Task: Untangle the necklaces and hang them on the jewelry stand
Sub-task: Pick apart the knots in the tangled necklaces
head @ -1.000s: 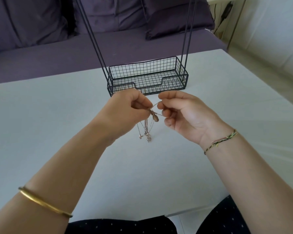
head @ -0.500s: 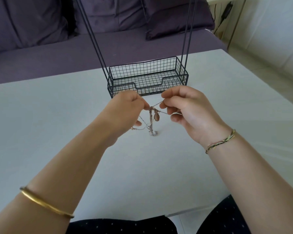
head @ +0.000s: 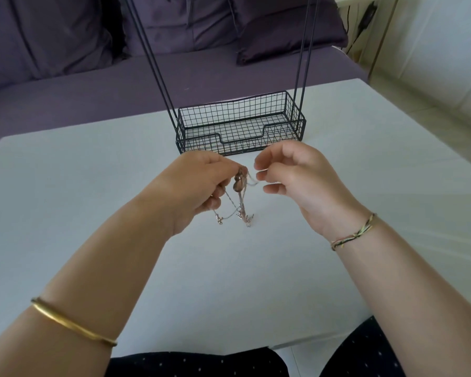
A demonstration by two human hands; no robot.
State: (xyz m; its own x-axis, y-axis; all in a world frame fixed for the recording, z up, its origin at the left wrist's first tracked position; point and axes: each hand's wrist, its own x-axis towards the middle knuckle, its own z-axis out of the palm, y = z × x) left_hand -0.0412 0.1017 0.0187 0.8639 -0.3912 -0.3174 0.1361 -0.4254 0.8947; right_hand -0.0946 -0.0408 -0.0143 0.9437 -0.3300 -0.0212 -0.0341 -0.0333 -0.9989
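Item: tangled necklaces point(head: 241, 202), one bunch of fine chains, not yet separated. Held at the top by the left hand point(head: 199, 186), fingers curled tight and pinching the knot beside a brownish pendant point(head: 237, 185). Loose ends and small charms hang below, down to the table point(head: 93, 186) or just above it; contact cannot be told. One thin strand runs sideways from the knot to the fingertips point(head: 259, 175) of the right hand point(head: 299, 180), which are curled close together; whether they actually nip the strand cannot be told. Location: over the middle of the table, just on the near side of the jewelry stand point(head: 239, 126), a black wire basket with tall rods that sits toward the far edge; nothing hangs on it in view. Accessories: gold bangle point(head: 71, 326) on the left forearm, woven thread bracelet point(head: 354, 235) on the right wrist. Hazards, as judged: pulling the strand sideways while the left hand clamps the bunch would likely tighten the knot or snap a fine link. Dangling charms may catch in other loops. A loosened left hold would drop the bunch in a heap.
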